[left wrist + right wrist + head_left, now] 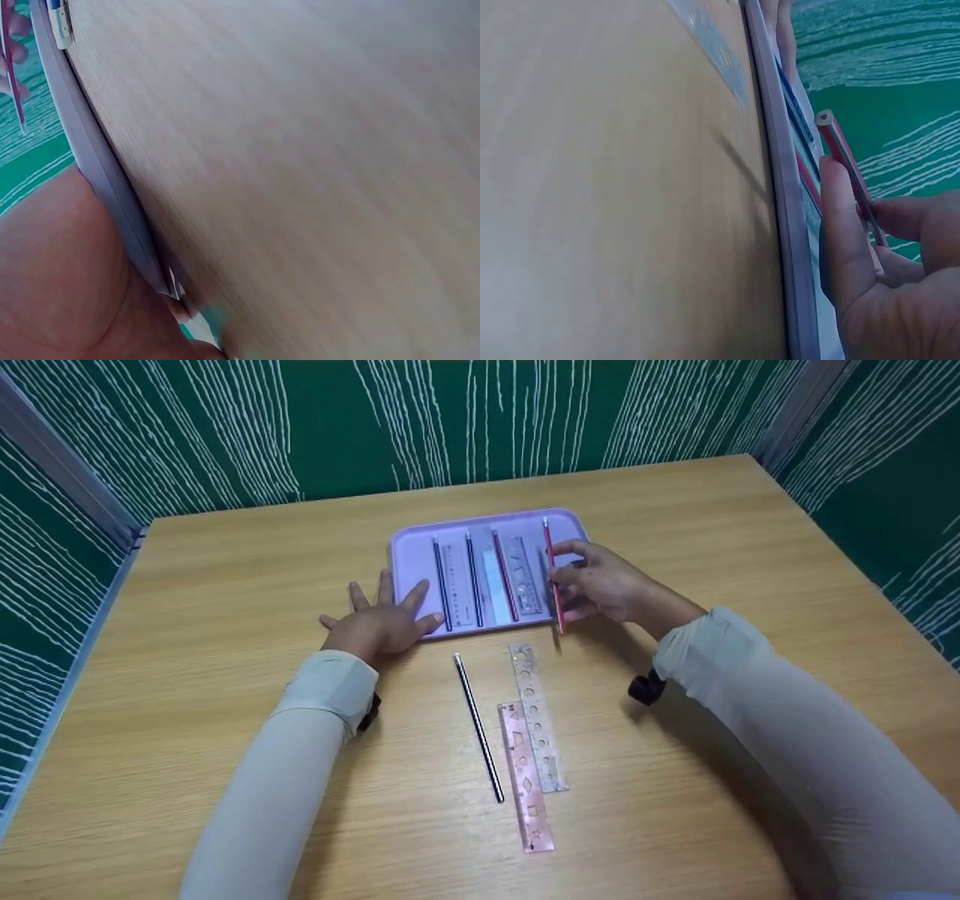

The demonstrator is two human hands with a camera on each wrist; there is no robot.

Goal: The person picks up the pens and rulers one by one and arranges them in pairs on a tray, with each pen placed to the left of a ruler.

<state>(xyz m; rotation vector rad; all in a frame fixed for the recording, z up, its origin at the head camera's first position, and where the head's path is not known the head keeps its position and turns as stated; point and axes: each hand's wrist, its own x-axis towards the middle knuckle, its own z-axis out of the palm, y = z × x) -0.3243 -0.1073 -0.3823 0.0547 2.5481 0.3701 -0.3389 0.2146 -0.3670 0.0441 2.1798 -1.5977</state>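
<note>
My right hand [600,580] pinches a red pencil [553,577] over the right side of a lilac tray [487,519]. In the right wrist view the pencil [844,154] is tilted between thumb and fingers, its unsharpened end showing. With fingers spread, my left hand [382,622] rests on the tray's front left corner. Inside the tray lie a clear ruler [456,585], two dark pencils [475,581], a pale blue-and-clear ruler [495,585], another red pencil [504,574] and a clear stencil ruler [525,577], roughly side by side.
In front of the tray, a dark striped pencil [478,727] lies on the wooden table [247,675]. Beside it a pink stencil ruler [525,780] touches or overlaps a clear ruler with round holes [538,720]. Green, white-streaked walls [337,427] border the table.
</note>
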